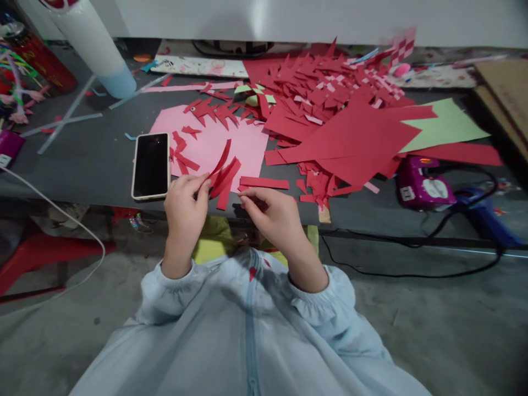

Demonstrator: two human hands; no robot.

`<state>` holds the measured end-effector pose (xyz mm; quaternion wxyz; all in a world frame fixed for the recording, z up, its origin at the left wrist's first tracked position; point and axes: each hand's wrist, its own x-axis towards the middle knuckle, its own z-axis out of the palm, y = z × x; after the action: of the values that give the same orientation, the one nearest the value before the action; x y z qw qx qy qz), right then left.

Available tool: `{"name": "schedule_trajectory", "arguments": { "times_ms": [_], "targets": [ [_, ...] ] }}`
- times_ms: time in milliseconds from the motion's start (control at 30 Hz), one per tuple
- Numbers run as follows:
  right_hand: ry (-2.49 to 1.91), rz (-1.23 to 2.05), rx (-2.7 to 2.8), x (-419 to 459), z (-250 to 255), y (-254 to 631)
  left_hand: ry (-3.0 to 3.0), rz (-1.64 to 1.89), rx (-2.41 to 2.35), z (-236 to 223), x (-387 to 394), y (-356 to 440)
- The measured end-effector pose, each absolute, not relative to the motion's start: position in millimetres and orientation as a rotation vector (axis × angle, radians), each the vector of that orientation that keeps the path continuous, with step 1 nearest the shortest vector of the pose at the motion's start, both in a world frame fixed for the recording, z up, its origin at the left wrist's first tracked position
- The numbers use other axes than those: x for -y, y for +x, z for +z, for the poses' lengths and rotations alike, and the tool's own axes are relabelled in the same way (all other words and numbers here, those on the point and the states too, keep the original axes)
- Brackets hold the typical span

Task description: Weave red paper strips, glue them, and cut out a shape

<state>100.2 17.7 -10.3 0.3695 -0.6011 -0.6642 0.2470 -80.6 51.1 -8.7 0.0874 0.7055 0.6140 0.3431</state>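
Head view, single | head-worn, above light-blue zipped cloth jacket point(223, 324) | facing forward, steeply down | near; bare left hand point(187, 202) and right hand point(277, 214) mid-frame | spans dark-grey flat surface point(105, 165) to white glossy panel point(330, 21)

Dark-screened phone point(151, 165) — white bottle point(91, 47) behind, red canister point(47, 63) farther left; red stool point(41, 254) below.

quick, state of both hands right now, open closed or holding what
Left hand: closed, pinching a red paper strip.
Right hand: fingers curled, thumb near forefinger; whether it holds anything cannot be told.
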Motion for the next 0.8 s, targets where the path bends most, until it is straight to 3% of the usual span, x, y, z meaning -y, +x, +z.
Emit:
{"name": "schedule_trajectory", "arguments": {
  "times_ms": [133,433,800],
  "targets": [
    [-1.496,0.518,1.678,-10,-4,103,2.135,1.062,-1.782,5,-37,-79],
    [-1.237,0.14,1.962,9,6,118,2.288,0.777,-1.425,20,4,-72],
    [-1.251,0.182,1.974,14,1,119,1.831,0.888,-1.335,3,3,-64]
  ]
}}
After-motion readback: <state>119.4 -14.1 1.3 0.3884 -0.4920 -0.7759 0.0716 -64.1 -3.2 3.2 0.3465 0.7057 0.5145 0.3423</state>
